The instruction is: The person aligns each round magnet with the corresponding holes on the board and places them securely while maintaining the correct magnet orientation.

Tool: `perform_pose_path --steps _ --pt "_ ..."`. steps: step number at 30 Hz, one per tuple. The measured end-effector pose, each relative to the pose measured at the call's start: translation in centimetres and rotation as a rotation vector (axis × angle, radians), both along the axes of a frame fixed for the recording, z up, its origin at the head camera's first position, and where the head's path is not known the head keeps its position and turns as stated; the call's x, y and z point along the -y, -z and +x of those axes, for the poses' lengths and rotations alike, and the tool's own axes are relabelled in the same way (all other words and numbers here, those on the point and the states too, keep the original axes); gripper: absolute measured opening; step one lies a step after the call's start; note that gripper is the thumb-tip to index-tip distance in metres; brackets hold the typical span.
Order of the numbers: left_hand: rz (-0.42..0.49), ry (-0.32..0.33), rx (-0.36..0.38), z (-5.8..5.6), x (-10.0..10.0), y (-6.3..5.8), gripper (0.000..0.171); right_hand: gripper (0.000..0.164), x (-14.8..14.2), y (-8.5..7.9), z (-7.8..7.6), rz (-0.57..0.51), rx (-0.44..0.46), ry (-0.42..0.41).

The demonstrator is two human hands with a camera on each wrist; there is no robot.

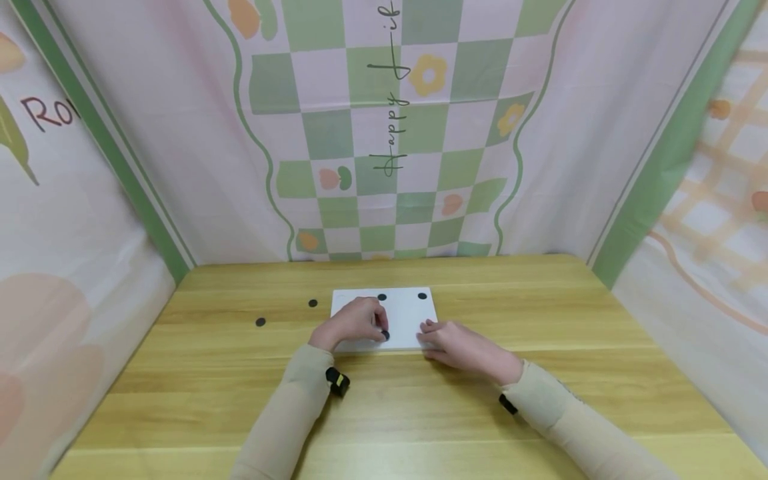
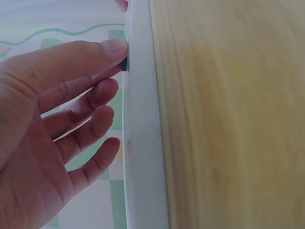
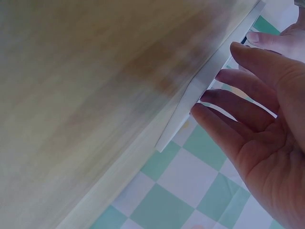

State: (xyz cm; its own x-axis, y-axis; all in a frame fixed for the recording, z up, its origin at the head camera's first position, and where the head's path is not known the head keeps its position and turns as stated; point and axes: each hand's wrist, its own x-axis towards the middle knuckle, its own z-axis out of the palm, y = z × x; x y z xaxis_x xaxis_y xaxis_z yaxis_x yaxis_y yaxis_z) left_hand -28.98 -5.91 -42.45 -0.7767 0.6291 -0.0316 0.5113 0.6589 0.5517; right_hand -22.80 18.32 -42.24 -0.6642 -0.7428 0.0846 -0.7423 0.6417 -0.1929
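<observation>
A white rectangular board [image 1: 405,321] lies on the wooden table. My left hand [image 1: 358,319] reaches over its left part, and thumb and index finger pinch a small black disc [image 1: 386,335] at the board's surface near the front edge. In the left wrist view the disc [image 2: 124,63] shows as a thin dark edge under the thumb tip, the other fingers loosely bent. My right hand [image 1: 461,345] holds nothing; its fingertips rest at the board's right edge, fingers gently bent. Two more black discs sit along the board's back edge, one in the middle [image 1: 382,297] and one at the right corner [image 1: 423,296].
Left of the board, two loose black discs lie on the table, one nearer [image 1: 261,322] and one closer to the board [image 1: 313,303]. Behind the table [image 1: 480,427] hangs a green-and-white checked curtain [image 1: 372,133], with printed fabric at both sides.
</observation>
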Motion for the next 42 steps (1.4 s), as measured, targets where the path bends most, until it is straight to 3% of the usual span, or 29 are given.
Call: perform_pose_path --steps 9,27,42 --pt "-0.016 0.016 -0.039 0.1 0.1 -0.3 0.009 0.031 -0.1 0.2 -0.1 -0.006 0.002 -0.001" --pt "-0.006 0.024 -0.043 0.0 0.4 -0.1 0.011 0.027 -0.1 0.1 -0.1 -0.010 -0.013 -0.019" --pt "0.007 0.001 -0.063 0.4 1.6 -0.3 0.013 0.028 -0.1 0.2 -0.1 -0.015 -0.016 -0.016"
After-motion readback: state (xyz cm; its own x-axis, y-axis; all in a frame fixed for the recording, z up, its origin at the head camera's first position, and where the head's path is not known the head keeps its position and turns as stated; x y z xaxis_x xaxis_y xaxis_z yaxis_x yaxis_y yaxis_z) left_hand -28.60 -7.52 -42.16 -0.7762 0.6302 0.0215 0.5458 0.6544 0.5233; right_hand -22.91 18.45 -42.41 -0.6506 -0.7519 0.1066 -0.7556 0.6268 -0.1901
